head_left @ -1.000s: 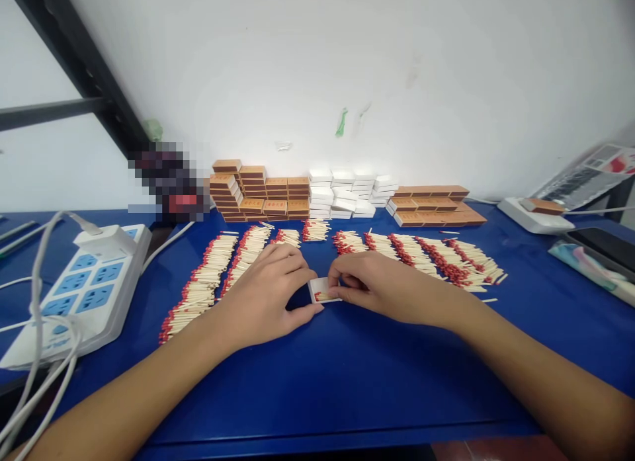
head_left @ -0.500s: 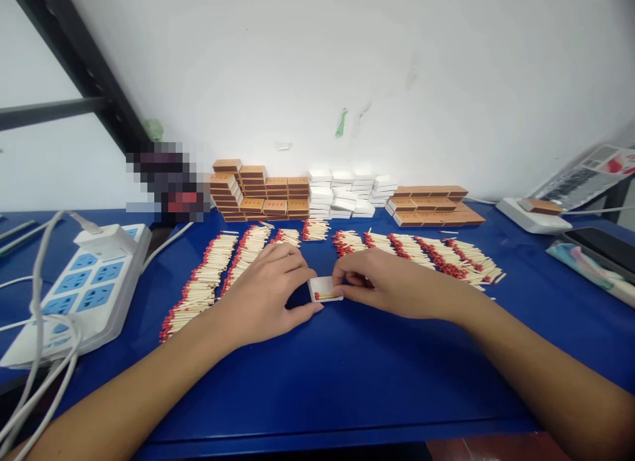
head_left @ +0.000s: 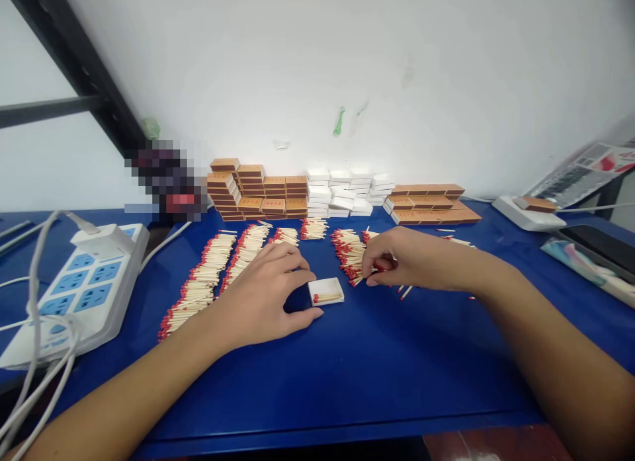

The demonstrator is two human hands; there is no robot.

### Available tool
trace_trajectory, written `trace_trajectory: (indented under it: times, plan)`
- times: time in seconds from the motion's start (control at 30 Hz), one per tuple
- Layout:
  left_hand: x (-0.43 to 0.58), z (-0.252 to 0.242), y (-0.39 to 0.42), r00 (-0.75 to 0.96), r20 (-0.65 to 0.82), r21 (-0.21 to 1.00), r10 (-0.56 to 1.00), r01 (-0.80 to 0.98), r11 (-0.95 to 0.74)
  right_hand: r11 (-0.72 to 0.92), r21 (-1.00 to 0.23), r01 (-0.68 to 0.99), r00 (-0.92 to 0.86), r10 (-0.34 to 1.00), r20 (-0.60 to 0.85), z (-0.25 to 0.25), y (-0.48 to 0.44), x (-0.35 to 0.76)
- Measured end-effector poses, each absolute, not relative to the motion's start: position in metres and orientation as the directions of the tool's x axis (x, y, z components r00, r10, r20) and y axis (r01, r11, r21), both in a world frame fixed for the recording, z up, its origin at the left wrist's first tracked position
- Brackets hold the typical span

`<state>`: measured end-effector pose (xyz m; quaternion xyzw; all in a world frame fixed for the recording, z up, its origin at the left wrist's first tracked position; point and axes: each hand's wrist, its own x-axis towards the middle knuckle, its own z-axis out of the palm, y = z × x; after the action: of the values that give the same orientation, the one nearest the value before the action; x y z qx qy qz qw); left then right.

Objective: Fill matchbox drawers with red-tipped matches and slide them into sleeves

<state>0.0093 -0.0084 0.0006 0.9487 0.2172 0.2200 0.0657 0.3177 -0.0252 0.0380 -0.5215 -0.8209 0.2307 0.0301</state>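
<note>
From the head camera, the person's left hand [head_left: 265,295] lies palm down on the blue table [head_left: 347,381] with its fingers loosely curled. The forefinger and thumb sit against the left side of a small white tray [head_left: 326,292] without closing around it. The tray sits flat on the table between the two hands, open side up, with a few red-tipped sticks lying in it. The right hand [head_left: 414,262] is just to the right of the tray and a little further back, its fingertips pinched together on the matches [head_left: 348,252] at the near edge of a heap. More rows of them fan out to the left [head_left: 208,282]. Against the wall stand brown matchboxes [head_left: 258,196] and stacked white trays [head_left: 347,193]. A power strip [head_left: 84,282] lies far left
</note>
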Motion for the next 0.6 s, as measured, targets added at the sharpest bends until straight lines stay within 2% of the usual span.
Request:
trace_trajectory:
  times: [0.3, 0.6]
  plan:
    - [0.0088, 0.0009, -0.0075, 0.801, 0.404, 0.227, 0.442, 0.381, -0.896, 0.391, -0.435, 0.811, -0.489, 0.861, -0.137, 0.0360, -0.0249, 0.3151]
    - [0.0093, 0.0010, -0.0082, 0.802, 0.402, 0.235, 0.441, 0.375, -0.897, 0.375, -0.431, 0.821, -0.480, 0.861, -0.167, 0.0311, -0.0228, 0.3119]
